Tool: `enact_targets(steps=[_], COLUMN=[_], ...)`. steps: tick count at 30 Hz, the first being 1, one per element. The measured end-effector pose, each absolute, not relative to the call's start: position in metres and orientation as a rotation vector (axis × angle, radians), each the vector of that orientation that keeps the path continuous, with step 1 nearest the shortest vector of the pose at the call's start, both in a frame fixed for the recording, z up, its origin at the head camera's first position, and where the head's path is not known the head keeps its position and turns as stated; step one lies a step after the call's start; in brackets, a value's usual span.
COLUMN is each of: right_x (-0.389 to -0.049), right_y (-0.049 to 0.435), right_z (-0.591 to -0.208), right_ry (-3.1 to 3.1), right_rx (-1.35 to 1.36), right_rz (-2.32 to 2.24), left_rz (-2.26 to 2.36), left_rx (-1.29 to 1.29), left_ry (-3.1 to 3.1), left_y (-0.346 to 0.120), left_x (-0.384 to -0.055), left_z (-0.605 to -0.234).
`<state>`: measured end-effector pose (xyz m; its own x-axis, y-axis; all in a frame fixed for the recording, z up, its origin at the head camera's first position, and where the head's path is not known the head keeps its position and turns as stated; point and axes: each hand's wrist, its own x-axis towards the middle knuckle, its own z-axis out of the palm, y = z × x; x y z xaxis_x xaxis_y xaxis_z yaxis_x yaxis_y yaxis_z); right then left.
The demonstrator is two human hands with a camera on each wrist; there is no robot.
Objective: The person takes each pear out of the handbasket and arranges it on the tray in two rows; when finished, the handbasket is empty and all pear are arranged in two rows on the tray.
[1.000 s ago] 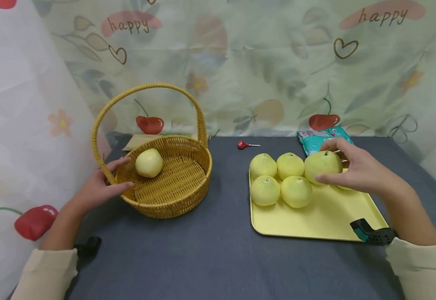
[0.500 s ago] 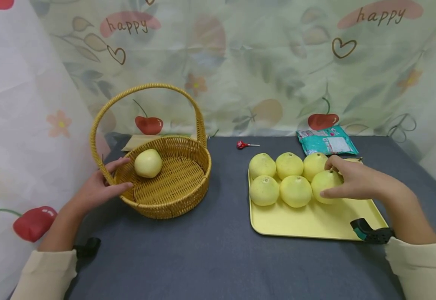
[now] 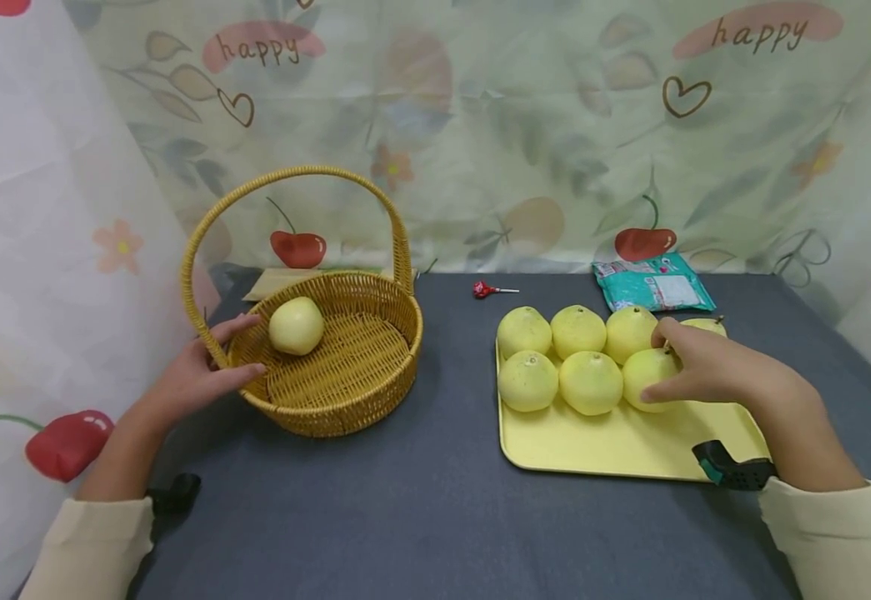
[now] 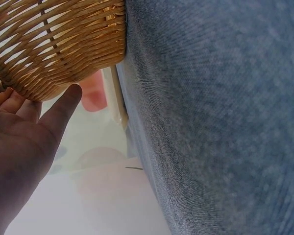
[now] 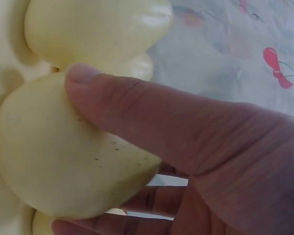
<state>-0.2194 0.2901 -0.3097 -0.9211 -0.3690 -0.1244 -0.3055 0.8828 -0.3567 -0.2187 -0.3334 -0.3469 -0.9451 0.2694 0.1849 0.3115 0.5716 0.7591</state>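
In the head view, my right hand (image 3: 720, 367) holds a pale yellow-green pear (image 3: 645, 377) at the right end of the front row on a yellow tray (image 3: 600, 450). The right wrist view shows the thumb (image 5: 137, 110) across that pear's side, with fingers around its far side. Several similar pears (image 3: 579, 329) stand close by in two rows; one at the back right is partly hidden by the hand. At the left, my left hand (image 3: 202, 371) grips the rim of a wicker basket (image 3: 330, 412) beside its handle. One pear (image 3: 297, 326) lies inside the basket.
A teal packet (image 3: 653, 283) lies behind the tray, and a red lollipop (image 3: 483, 289) lies near the back edge. Behind the basket is a flat tan item (image 3: 270, 283). Dark grey cloth (image 3: 435, 517) covers the table; printed curtains (image 3: 480, 150) enclose it.
My right hand has brought the pear from the back row forward and down onto the tray's front row. The pears behind it have come into view. The left hand and basket have not visibly moved.
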Motion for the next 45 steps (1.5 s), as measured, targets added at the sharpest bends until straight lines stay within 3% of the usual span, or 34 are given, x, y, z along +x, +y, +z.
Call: enact_targets(steps=[12, 23, 45], right_x=[-0.213, -0.21, -0.266], right_y=[0.29, 0.254, 0.069], right_z=[-0.291, -0.268, -0.251], right_ry=[2.896, 2.924, 2.341], right_rx=[-0.523, -0.535, -0.703], right_rz=[-0.459, -0.823, -1.505], left_rz=[-1.328, -1.275, -1.305], left_rx=[-0.473, -0.419, -0.469], left_ry=[-2.767, -2.816, -2.77], left_y=[-0.333, -0.335, -0.334], left_x=[-0.218, -0.218, -0.217], left_z=[-0.345, -0.344, -0.344])
